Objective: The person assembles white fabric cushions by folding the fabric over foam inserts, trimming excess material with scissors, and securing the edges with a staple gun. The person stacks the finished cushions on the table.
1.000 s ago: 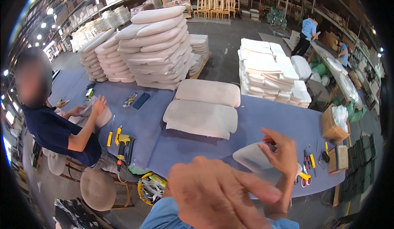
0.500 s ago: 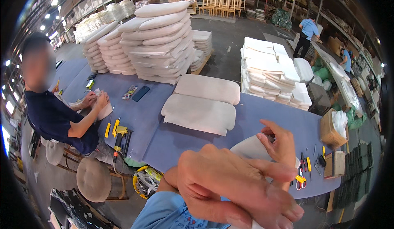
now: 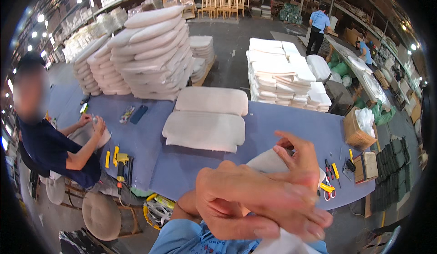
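Note:
My left hand (image 3: 259,199) is large and close in the foreground, its fingers bent and pressed together toward the lower right. White fabric (image 3: 289,244) comes out from under its fingertips at the lower edge. Behind it, my right hand (image 3: 300,160) is raised, thumb and forefinger curved but apart, and nothing shows between them. My left hand covers its lower part. A pale padded piece (image 3: 268,161) lies below the right hand, partly covered by both hands. Farther off on the blue table (image 3: 291,117) are two off-white cushions (image 3: 205,131), one overlapping the other.
Scissors (image 3: 327,189), screwdrivers and a box (image 3: 365,167) lie at the right. A yellow staple gun (image 3: 122,163) and a phone (image 3: 139,113) are at the left, near a co-worker (image 3: 54,149) handling a pale piece. Cushion stacks (image 3: 150,53) rise behind; more (image 3: 282,71) stand beyond the table.
The view has turned slightly right, so the table and stacks sit farther left. My hands keep nearly the same pose. More white fabric shows under my left fingers.

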Motion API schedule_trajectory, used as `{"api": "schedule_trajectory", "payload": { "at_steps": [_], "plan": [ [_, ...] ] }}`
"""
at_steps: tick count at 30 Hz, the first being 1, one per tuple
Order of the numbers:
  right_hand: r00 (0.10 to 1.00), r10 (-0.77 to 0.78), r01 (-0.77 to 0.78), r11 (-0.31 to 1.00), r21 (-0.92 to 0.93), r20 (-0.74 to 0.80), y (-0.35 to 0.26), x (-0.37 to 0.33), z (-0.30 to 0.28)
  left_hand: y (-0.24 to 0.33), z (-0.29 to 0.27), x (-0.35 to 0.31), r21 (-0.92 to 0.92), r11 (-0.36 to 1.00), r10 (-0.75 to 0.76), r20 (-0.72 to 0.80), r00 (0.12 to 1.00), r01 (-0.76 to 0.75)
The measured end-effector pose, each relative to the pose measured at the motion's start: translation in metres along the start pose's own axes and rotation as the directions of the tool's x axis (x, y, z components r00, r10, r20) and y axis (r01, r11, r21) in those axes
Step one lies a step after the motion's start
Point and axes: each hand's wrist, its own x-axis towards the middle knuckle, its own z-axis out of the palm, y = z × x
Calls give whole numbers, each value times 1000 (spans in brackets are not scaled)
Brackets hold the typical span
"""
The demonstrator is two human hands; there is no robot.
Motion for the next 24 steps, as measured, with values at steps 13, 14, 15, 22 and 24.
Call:
{"api": "schedule_trajectory", "payload": {
  "at_steps": [13, 14, 15, 22, 24],
  "plan": [
    [997, -61, 66, 994, -86, 53, 24, 35, -12, -61, 19, 8, -53, 973, 214, -137, 967, -222],
    [995, -80, 86, 992, -90, 66, 30, 41, -13, -71, 32, 11, -158, 957, 212, -201, 957, -245],
    [994, -74, 82, 990, -112, 77, 37, 41, -15, -86, 41, 11, -275, 919, 211, -262, 942, -282],
    [982, -130, 140, 988, -67, 135, 58, 38, -45, -109, 81, 51, 144, 962, 261, -254, 931, -231],
    [978, -166, 169, 986, -9, 127, 66, 31, -57, -119, 107, 73, 247, 965, 202, -457, 866, -95]
  ]
}}
